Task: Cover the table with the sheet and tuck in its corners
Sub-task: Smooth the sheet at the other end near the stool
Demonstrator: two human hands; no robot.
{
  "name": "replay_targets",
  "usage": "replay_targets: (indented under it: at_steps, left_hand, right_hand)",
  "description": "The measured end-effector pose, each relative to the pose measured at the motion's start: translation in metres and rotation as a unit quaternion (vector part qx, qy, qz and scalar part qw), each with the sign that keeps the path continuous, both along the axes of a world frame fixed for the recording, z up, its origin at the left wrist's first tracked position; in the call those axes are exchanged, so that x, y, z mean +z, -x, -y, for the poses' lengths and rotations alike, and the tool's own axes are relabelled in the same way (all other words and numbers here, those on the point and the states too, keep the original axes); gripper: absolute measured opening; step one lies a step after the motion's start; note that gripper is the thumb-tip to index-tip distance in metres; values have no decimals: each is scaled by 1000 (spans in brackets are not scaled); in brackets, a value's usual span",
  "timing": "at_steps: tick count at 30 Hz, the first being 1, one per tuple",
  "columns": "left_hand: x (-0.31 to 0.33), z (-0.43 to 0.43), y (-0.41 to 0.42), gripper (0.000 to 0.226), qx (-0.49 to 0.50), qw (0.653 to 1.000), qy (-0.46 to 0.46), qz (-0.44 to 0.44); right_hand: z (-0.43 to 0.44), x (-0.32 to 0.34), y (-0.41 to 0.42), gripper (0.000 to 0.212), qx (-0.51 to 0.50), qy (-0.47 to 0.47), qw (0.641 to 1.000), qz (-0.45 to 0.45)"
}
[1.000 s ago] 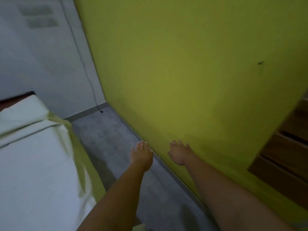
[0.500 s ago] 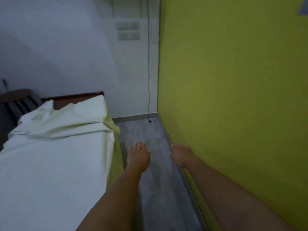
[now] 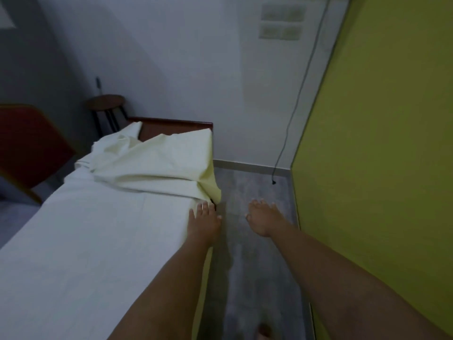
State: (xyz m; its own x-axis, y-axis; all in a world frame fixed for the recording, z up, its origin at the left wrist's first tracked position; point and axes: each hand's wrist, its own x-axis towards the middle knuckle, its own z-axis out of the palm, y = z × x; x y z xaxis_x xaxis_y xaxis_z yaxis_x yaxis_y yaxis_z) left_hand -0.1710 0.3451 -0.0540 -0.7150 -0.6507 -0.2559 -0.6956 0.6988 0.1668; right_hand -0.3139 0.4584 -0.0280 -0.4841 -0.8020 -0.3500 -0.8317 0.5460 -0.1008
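A pale cream sheet lies flat over the near part of a long table. Its far portion is bunched in loose folds, and one flap hangs over the right edge. The table's dark wooden far end shows bare beyond the folds. My left hand is stretched out, fingers apart, over the right edge of the table, just short of the hanging flap. My right hand hovers open above the floor, to the right of the table. Neither hand holds anything.
A narrow strip of grey floor runs between the table and a yellow-green wall on the right. A black cable hangs down the white back wall. A round dark stool and a red chair stand at the far left.
My view has swung left from the yellow wall toward the table. My left hand now sits over the table's right edge instead of the floor. Both hands stay open.
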Motion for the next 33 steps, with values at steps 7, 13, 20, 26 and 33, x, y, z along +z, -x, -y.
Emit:
replay_targets:
  at_steps: [7,13,20,26,33]
  left_hand:
    - [11,54,50,55,104,994,29,-3]
    - [21,78,86,56,137,989,47,-7]
    - [30,123,91,56,187,980,66,12]
    - [19,180,80,56,232,971,55,12]
    - [-6,270,47,56,305,952,32,7]
  right_hand:
    - [77,3,62,55,86,19,996,7]
    - [120,7,102,55,132,8,991,1]
    - [176,12,124,55,180,11,984,-14]
    - [245,-3,121,54,230,9,973,-9]
    - [345,-25,106,55,278,9,960,-20]
